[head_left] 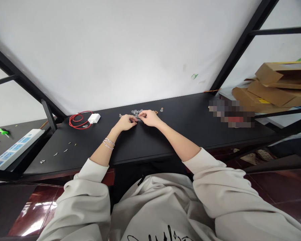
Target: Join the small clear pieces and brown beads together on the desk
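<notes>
Several small clear pieces (135, 111) lie in a cluster on the black table (140, 144), near its back edge. My left hand (127, 123) is at the near left side of the cluster, fingers bent and pressed together. Close beside it, my right hand (148, 117) pinches at the cluster's right side. What either hand holds is too small to make out. Behind my right hand are small brown pieces (156, 112), partly hidden. One small clear piece with a brown top (162, 109) stands apart to the right, and another small piece (120, 115) lies to the left.
A white charger (94, 118) with a coiled red cable (76, 124) lies at the left. Small metallic bits (66, 150) are scattered nearer. A power strip (20, 147) is at the far left. Cardboard boxes (276, 90) and a blurred patch are at the right.
</notes>
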Demonstrator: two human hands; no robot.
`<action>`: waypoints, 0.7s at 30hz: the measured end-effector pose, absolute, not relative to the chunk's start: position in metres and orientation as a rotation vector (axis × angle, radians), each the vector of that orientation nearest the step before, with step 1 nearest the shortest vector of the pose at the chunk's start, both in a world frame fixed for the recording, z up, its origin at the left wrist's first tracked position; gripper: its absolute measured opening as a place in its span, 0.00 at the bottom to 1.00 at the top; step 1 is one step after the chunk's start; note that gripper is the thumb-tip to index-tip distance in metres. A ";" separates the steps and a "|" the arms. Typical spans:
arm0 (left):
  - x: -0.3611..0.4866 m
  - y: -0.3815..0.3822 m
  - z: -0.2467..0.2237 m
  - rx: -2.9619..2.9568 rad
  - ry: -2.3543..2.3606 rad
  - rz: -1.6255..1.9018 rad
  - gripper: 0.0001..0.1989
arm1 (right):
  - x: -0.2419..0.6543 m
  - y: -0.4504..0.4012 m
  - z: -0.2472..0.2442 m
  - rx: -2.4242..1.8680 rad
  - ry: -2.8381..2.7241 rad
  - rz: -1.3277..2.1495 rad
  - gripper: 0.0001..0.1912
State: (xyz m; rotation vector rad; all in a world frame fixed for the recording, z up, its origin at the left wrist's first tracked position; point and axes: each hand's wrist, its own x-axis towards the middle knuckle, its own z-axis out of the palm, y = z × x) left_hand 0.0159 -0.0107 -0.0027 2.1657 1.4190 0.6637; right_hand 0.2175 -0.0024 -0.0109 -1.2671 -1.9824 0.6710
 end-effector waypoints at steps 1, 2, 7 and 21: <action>0.016 -0.011 -0.003 2.167 1.418 0.668 0.10 | 0.218 -0.002 -0.011 -1.305 -1.976 0.640 0.08; 0.016 -0.011 -0.003 2.168 1.420 0.672 0.09 | 0.219 -0.001 -0.012 -1.339 -1.978 0.621 0.08; 0.018 -0.010 -0.005 2.165 1.455 0.687 0.07 | 0.218 -0.003 -0.011 -1.400 -2.061 0.625 0.07; 0.019 -0.011 -0.006 2.174 1.454 0.694 0.12 | 0.217 -0.002 -0.013 -1.251 -2.041 0.787 0.05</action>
